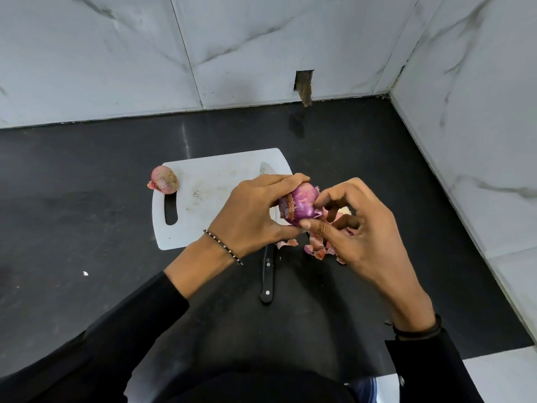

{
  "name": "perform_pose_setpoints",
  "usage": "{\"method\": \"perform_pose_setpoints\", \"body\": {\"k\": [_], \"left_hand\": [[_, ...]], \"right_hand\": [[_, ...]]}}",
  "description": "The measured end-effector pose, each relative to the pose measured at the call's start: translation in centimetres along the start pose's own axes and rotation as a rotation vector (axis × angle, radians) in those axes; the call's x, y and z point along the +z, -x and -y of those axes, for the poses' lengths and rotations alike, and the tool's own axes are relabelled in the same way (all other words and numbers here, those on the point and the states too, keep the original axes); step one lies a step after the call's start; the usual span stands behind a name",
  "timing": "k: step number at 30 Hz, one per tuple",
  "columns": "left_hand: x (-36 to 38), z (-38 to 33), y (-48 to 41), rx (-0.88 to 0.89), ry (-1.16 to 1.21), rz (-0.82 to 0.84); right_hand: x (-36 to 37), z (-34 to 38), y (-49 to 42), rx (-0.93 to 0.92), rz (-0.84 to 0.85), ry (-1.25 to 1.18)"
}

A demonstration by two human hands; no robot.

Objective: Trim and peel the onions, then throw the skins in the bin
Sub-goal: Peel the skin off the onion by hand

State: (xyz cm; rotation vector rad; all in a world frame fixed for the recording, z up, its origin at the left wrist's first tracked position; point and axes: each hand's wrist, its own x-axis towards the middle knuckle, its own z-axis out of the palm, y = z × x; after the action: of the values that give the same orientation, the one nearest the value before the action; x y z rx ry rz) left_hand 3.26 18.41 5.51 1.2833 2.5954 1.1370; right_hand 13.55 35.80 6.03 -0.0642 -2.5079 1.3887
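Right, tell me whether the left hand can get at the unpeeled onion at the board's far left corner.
Probably, path-wise: only bare cutting board lies between the left hand and the unpeeled onion. But its fingers grip the half-peeled onion.

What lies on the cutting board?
An onion at the far left corner of the board, and the tip of the knife. The left hand hides most of its blade.

A glossy purple onion (302,206), a pale pink onion (164,179), pink-orange skins (318,248). White cutting board (215,181), black-handled knife (267,282), black countertop (87,199), grey-veined white marble walls (87,53).
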Motion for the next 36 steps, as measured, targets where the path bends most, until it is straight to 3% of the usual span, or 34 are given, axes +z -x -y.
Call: {"method": "perform_pose_setpoints", "body": {"k": [3,6,10,14,20,27,36], "left_hand": [[-0.1,0.1,0.0,-0.035,0.043,0.014],[-0.1,-0.1,0.0,-0.167,0.195,-0.013],[0.0,0.4,0.1,-0.373,0.384,-0.034],[0.2,1.0,-0.1,-0.531,0.59,-0.031],[0.5,1.5,0.4,-0.617,0.809,0.025],[0.7,1.7,0.4,-0.725,1.345,0.085],[1.7,1.7,0.7,-0.789,1.459,0.066]], "right_hand": [[0.2,-0.2,-0.1,0.006,0.015,0.006],[0.3,-0.3,0.1,0.006,-0.081,-0.028],[0.3,-0.2,0.5,0.106,-0.19,-0.315],[0.5,-0.5,0.9,0.147,-0.2,-0.381],[1.0,-0.2,1.3,0.194,-0.245,-0.524],[1.2,-0.6,0.9,0.308,-0.345,-0.656],[1.9,-0.7,0.7,0.41,-0.383,-0.809]]}}
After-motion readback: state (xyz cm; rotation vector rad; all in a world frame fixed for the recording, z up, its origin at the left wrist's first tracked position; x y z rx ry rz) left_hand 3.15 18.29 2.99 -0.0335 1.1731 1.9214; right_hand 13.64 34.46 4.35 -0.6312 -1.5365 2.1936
